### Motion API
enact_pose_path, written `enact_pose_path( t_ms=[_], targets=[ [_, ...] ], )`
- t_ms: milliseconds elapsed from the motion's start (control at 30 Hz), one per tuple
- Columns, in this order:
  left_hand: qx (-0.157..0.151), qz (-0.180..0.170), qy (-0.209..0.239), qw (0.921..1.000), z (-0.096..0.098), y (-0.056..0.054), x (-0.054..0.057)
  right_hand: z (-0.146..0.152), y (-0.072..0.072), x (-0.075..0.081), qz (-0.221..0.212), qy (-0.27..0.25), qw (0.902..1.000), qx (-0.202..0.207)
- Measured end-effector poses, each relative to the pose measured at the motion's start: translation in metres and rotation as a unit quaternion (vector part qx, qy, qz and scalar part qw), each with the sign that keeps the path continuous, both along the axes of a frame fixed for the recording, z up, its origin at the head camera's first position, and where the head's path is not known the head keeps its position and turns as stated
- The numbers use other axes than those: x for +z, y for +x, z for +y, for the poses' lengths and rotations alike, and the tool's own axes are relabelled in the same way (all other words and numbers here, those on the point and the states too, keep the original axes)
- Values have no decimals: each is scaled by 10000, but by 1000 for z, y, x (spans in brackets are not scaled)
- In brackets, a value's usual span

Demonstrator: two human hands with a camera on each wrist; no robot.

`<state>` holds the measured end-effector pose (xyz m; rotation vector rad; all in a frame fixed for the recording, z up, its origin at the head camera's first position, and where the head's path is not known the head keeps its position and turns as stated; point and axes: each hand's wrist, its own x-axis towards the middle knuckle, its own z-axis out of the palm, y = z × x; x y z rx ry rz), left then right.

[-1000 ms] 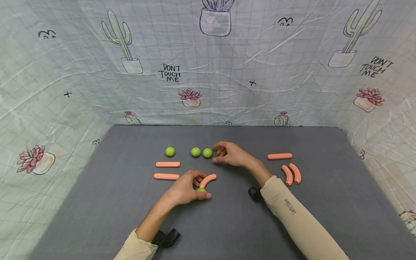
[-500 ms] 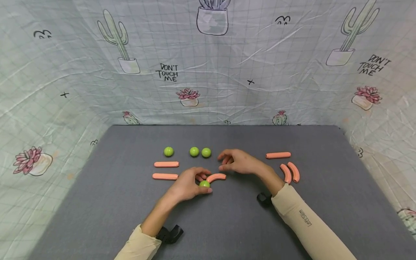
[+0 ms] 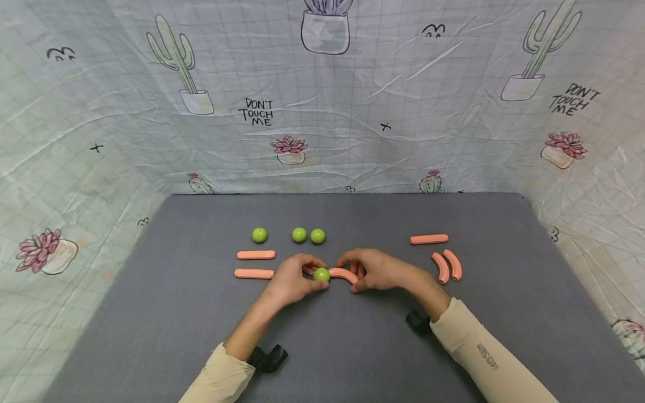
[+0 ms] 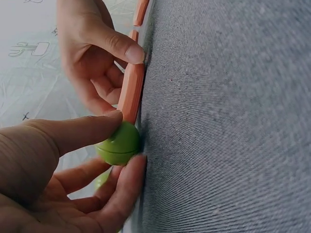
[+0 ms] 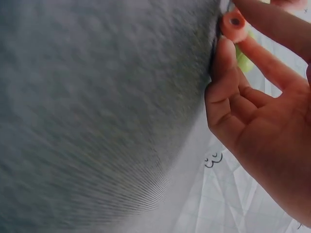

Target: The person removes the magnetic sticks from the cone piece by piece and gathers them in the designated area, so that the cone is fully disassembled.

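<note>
My left hand [image 3: 291, 282] pinches a green ball [image 3: 321, 275] between thumb and fingers, low over the grey tabletop. Against the ball's right side lies the end of a curved orange piece [image 3: 345, 273], shaped like a short sausage. My right hand [image 3: 379, 271] holds the other end of that piece, thumb on the near side and fingers on the far side. From the left wrist, the ball [image 4: 120, 144] and the orange piece [image 4: 130, 92] line up end to end. The right wrist view shows a hole in the end of the orange piece [image 5: 234, 23].
Behind the hands stand three more green balls, one [image 3: 259, 235] apart from the other two [image 3: 308, 235]. Two straight orange sticks [image 3: 256, 254] lie at left. Another straight stick [image 3: 429, 239] and two curved pieces [image 3: 446, 266] lie at right. A patterned cloth [image 3: 342, 112] surrounds the table.
My left hand has shifted the ball slightly away from me and right. The curved piece has swung round to point right. My right hand has come down from near the back balls onto it.
</note>
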<state>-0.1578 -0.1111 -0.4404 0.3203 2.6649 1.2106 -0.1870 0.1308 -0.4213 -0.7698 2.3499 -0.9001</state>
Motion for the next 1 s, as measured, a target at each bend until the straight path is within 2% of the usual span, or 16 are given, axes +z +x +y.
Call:
enact_pose_path(
  t_ms=[133, 267, 600, 1000],
  targets=[
    [-68, 150, -78, 9998, -1, -1, -1, -2, 5, -2, 277, 65, 9996, 10],
    [-45, 219, -6, 9998, 0, -1, -2, -2, 7, -2, 337, 72, 9993, -112],
    [269, 262, 169, 9992, 1, -2, -5, -1, 8, -6, -41, -207, 9992, -327],
    [201, 261, 210, 9992, 2, -5, -8, 4, 7, -7, -458, -554, 9965, -418]
  ],
)
